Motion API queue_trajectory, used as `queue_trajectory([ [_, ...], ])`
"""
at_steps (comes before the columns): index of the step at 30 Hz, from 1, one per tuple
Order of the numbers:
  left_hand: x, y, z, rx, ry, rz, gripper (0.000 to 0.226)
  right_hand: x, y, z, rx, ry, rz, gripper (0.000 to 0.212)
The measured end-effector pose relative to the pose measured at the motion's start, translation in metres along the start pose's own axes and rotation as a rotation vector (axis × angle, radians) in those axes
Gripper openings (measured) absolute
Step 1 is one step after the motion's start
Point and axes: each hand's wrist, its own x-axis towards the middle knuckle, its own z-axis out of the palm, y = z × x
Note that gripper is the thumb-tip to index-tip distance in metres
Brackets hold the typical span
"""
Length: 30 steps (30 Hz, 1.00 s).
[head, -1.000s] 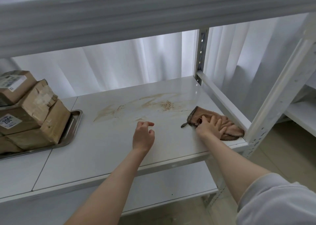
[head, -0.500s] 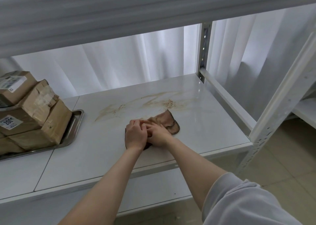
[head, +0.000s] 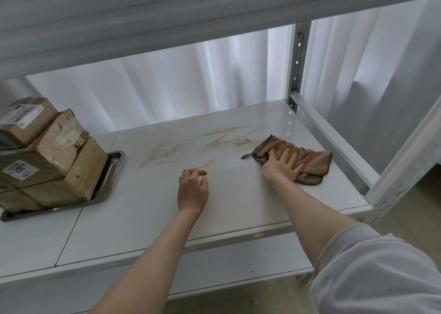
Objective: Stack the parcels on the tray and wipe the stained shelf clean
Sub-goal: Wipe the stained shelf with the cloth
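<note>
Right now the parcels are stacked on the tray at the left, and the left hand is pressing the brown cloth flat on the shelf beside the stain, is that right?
Not quite: the head view shows the right hand pressing the brown cloth flat on the shelf beside the stain. The left hand is empty. The parcels are indeed stacked on the tray at the left.

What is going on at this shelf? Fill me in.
A person is cleaning a white shelf. The right hand presses a brown cloth flat on the shelf, just right of the brown stain, which is not wiped off yet. The left hand hovers empty in front of the stain. The parcels are already stacked on the metal tray at the left.
</note>
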Motion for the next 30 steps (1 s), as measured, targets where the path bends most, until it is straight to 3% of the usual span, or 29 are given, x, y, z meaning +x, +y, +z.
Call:
queue_trajectory([
  [5,0.002,-0.029,-0.025,-0.004,0.071,-0.041,0.023,-0.030,-0.069,0.031,-0.072,-0.056,-0.271,0.057],
  [11,0.000,-0.074,-0.062,0.020,0.154,-0.099,0.024,-0.085,-0.155,0.060,-0.107,-0.297,-0.678,0.057],
  [17,-0.004,-0.082,-0.072,0.049,0.209,-0.138,0.027,-0.117,-0.158,0.074,0.065,-0.407,-0.960,0.034],
  [22,-0.009,-0.044,-0.052,-0.015,0.135,-0.057,0.025,-0.109,-0.104,0.065,0.313,-0.186,-0.791,0.030],
  [28,-0.028,0.013,-0.012,-0.098,-0.006,0.049,0.024,-0.083,0.001,0.030,0.086,0.138,-0.403,0.059],
  [30,-0.036,0.030,-0.002,-0.107,-0.053,0.090,0.024,-0.074,0.037,0.018,0.044,0.169,-0.223,0.059],
])
